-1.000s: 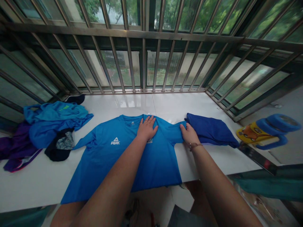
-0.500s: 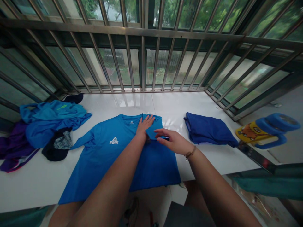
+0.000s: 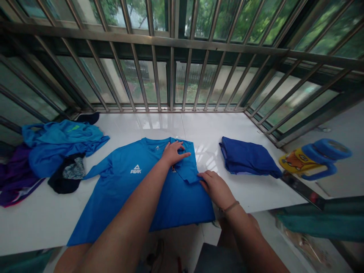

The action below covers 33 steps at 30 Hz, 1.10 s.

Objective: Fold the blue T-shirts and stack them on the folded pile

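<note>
A bright blue jersey (image 3: 133, 185) with a white chest logo lies face up on the white ledge (image 3: 216, 125), its hem hanging over the near edge. Its right sleeve is folded inward across the chest. My left hand (image 3: 174, 152) rests flat near the collar, fingers spread, pressing on the fold. My right hand (image 3: 215, 186) lies on the cloth at the end of the folded sleeve, fingers bent on the fabric. The jersey's other sleeve stretches out to the left.
A folded dark blue garment (image 3: 247, 157) lies to the right of the jersey. A heap of blue, purple and black clothes (image 3: 54, 151) sits at the left. Metal window bars (image 3: 170, 76) close off the back and sides. A blue and yellow object (image 3: 315, 158) stands at the right.
My right hand carried the right sleeve from beside the dark blue garment inward over the chest and laid it down. My left hand stayed near the collar.
</note>
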{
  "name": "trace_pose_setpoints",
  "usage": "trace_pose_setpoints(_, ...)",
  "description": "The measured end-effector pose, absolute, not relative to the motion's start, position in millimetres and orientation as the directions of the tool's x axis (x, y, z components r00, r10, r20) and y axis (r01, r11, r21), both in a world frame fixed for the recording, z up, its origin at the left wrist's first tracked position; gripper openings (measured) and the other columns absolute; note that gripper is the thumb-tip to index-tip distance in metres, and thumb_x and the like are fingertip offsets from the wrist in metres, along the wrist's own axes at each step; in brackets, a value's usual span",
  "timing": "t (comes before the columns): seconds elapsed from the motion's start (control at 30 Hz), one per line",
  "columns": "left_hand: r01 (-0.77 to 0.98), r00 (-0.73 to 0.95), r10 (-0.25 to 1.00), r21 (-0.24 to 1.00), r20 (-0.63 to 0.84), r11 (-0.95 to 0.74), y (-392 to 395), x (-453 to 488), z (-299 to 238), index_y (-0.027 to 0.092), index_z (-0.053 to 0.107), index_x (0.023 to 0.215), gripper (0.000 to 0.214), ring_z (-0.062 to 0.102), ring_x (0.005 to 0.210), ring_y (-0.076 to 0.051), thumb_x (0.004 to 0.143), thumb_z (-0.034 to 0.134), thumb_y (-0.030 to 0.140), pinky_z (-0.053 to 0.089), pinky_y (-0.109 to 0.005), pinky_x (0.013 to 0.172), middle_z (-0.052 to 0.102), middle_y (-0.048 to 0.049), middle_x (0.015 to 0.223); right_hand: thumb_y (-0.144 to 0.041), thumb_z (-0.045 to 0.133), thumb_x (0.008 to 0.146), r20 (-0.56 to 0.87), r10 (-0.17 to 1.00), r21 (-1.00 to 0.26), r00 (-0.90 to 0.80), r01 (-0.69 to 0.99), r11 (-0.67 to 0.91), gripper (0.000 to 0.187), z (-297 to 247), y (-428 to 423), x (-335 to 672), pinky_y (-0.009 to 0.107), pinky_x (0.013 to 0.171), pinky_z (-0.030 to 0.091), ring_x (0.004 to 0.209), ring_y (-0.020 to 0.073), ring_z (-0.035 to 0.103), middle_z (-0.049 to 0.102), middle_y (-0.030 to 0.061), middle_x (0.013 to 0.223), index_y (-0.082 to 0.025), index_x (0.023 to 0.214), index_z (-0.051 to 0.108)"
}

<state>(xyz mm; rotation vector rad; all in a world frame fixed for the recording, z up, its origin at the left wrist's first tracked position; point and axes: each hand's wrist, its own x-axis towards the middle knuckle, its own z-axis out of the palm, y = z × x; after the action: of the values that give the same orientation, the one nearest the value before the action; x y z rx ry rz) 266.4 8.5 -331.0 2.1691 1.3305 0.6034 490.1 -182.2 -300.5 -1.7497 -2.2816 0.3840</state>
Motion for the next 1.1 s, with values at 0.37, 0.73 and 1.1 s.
trace_pose_setpoints(0.37,0.616,0.341,0.937,0.735,0.075,-0.283,18.1,267.7,-339.3,0.027,0.078,0.107,0.032,0.052,0.157,-0.026,0.095,0.054,0.01,0.02,-0.059,0.139,0.07,-0.0027,0.156,-0.02,0.06,0.105,0.183,0.964,-0.126,-0.193,0.968,0.218,0.045,-323.1,-226.8,497.9,0.046,0.096,0.06,0.114,0.0312,0.069,0.072,0.0143,0.133,-0.026,0.148,0.07)
trace_pose_setpoints(0.73,0.541,0.436,0.89,0.751,0.135,-0.379,-2.5,242.7,-301.6,0.024,0.079,0.113,0.041,0.065,0.142,-0.025,0.092,0.048,0.008,0.041,-0.048,0.132,0.08,-0.0063,0.136,-0.031,0.052,0.109,0.316,0.947,-0.393,-0.055,0.901,0.183,0.038,-347.1,-255.8,477.0,0.065,0.127,0.044,0.147,0.0349,0.06,0.067,0.0137,0.155,-0.023,0.14,0.074)
trace_pose_setpoints(1.1,0.937,-0.206,0.96,0.32,0.192,0.137,-104.8,-6.8,-297.9,0.01,0.068,0.131,0.05,0.067,0.129,-0.041,0.103,0.044,0.044,0.05,-0.055,0.117,0.073,-0.0243,0.13,-0.046,0.058,0.107,0.442,0.897,-0.461,0.032,0.865,0.197,0.035,-346.5,-249.4,481.8,0.065,0.116,0.052,0.136,0.0378,0.063,0.073,0.0155,0.137,-0.024,0.127,0.076)
